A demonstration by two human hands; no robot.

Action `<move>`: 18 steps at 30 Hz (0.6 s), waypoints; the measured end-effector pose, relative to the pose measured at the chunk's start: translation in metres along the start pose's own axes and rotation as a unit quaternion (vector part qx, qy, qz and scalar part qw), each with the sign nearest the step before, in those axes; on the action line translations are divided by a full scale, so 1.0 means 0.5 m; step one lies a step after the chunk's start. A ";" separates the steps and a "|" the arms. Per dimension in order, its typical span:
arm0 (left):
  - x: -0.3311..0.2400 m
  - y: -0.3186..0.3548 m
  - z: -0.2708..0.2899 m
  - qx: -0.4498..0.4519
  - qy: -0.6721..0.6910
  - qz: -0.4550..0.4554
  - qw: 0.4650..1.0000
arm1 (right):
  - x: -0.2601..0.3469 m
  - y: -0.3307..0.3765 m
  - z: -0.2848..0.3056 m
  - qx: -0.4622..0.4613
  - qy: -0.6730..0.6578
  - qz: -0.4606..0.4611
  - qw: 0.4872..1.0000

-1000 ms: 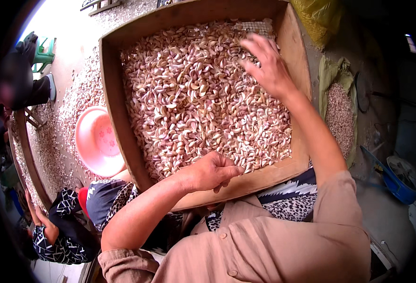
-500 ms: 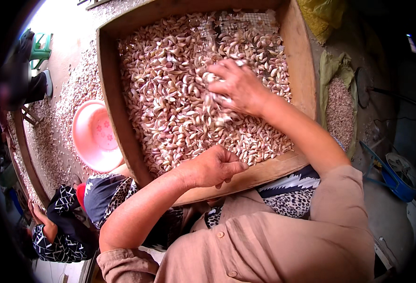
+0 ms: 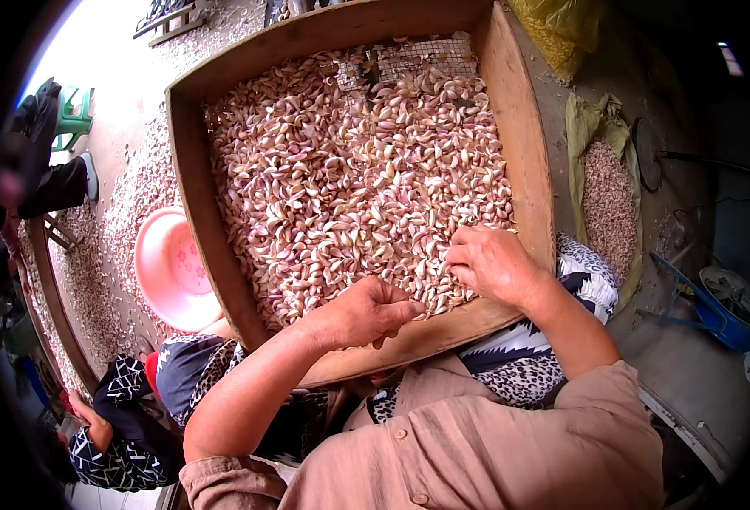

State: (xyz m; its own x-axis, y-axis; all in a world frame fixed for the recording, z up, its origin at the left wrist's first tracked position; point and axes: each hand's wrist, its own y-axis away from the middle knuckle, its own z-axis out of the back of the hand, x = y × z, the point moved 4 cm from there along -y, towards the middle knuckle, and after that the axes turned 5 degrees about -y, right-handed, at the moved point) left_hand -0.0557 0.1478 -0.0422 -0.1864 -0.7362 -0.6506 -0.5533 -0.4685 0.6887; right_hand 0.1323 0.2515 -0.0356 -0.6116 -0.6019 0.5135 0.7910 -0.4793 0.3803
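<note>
Garlic cloves (image 3: 366, 187), whitish with pink-purple skins, cover most of a wooden-framed tray (image 3: 528, 153) that rests over my lap. Its wire mesh bottom (image 3: 430, 55) shows through at the far end. Over the near rim, my left hand (image 3: 370, 313) is closed, thumb against curled fingers; whatever it may hold is hidden. My right hand (image 3: 495, 262) is at the near right part of the tray, its bent fingers drawn together down at the cloves. I cannot make out what lies between those fingertips.
A pink basin (image 3: 171, 272) stands against the tray's left side. Cloves lie scattered on the floor beyond it. At right are an open sack (image 3: 608, 200) of cloves and a blue metal object (image 3: 723, 310). Another person's hand (image 3: 90, 416) shows at lower left, near a green stool (image 3: 73, 119).
My right hand has come back from the middle of the cloves toward the near right side, its fingers now closer together. The left hand stays closed by the near rim. The view has shifted slightly.
</note>
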 end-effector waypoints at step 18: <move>0.002 -0.004 0.009 -0.020 0.006 -0.008 1.000 | -0.056 -0.173 0.106 -0.292 -0.067 0.065 0.952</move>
State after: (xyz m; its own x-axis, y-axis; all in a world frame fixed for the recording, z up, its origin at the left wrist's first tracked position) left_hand -0.0585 0.1502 -0.0454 -0.1673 -0.7338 -0.6585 -0.5238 -0.4997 0.6899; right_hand 0.0821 0.3438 -0.0421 -0.4707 -0.6121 0.6354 0.6912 -0.7034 -0.1656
